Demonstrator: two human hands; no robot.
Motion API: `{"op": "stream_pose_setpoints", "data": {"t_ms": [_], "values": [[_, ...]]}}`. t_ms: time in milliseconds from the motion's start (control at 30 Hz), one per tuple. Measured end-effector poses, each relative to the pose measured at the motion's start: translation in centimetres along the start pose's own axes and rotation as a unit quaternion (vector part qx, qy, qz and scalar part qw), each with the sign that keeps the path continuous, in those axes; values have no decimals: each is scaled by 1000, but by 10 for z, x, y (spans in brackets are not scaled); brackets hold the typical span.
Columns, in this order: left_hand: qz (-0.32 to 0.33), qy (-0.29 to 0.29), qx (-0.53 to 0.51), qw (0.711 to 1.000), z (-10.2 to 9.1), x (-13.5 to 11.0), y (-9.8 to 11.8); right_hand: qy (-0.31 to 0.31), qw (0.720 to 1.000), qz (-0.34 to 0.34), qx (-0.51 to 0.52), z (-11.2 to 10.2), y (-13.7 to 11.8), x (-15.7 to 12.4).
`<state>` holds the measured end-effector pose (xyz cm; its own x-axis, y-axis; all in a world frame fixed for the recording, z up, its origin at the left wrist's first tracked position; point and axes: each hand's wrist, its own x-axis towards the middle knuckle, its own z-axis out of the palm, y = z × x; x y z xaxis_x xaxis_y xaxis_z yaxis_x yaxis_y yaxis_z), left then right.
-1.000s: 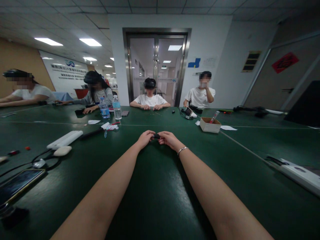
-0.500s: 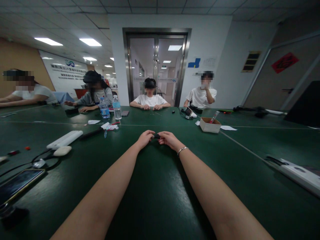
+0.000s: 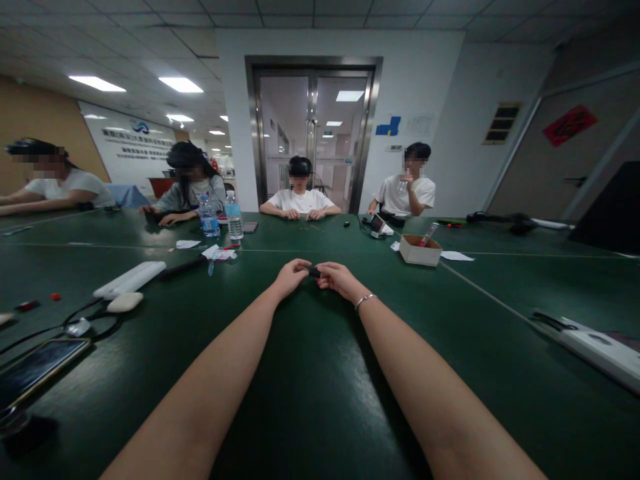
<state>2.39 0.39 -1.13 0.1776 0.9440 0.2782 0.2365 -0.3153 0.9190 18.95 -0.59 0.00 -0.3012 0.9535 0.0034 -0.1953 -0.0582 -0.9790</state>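
Fingers of left hand and right hand tight on small black object

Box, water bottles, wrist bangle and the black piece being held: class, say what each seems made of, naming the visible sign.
Box: probably cardboard, matte; pale outside, brown rim.
Water bottles: likely clear plastic; see-through walls.
Bangle: looks metal; thin, silvery, glinting.
Black piece, pinched between left hand and right hand: dark, perhaps plastic; too small to tell.

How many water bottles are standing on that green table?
2. The blue-labelled bottle stands at the far side, left of centre; the clear bottle stands just right of it. Any others would be hidden from view.
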Motion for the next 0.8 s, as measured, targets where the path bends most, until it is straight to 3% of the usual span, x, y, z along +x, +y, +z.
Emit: {"op": "stream_pose_setpoints", "data": {"t_ms": [433,567,800], "values": [[-43,-9,-24,999,1,2,-1,-16,1000,13,-18,0,-3,0],[-19,-33,-18,999,0,2,-3,-14,1000,12,-21,0,-2,0],[-31,-30,-20,999,2,3,-2,-20,1000,6,-16,-2,0,2]]}}
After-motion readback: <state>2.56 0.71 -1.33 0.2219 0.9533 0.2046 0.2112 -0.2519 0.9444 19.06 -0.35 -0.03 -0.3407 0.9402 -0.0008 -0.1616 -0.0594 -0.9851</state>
